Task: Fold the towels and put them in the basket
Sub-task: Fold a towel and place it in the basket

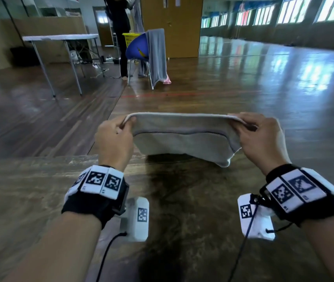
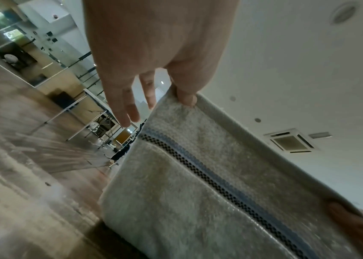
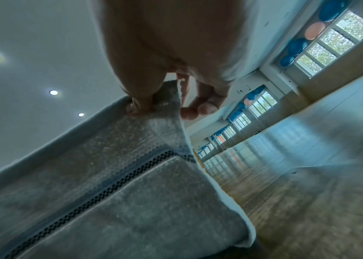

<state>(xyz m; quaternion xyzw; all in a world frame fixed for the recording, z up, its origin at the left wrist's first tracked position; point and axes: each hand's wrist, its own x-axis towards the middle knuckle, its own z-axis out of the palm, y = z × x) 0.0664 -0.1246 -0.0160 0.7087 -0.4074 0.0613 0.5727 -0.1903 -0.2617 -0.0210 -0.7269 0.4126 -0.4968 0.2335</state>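
Note:
A pale beige towel [image 1: 182,137] with a grey-blue checked stripe hangs folded between my hands, above a brown wooden table [image 1: 182,200]. My left hand [image 1: 114,137] pinches its upper left corner; in the left wrist view the thumb of my left hand [image 2: 185,94] presses the towel [image 2: 198,184] edge. My right hand [image 1: 260,135] pinches the upper right corner, and in the right wrist view my right hand [image 3: 154,98] holds the towel [image 3: 120,184] with the thumb in front. The towel's lower edge sags to the table. A yellow basket [image 1: 130,38] stands far off behind a chair.
A blue chair [image 1: 139,51] draped with a grey towel [image 1: 158,55] stands ahead on the wooden floor, with a person in black [image 1: 119,27] beside it. A white folding table [image 1: 60,37] is at the far left. Windows line the right wall.

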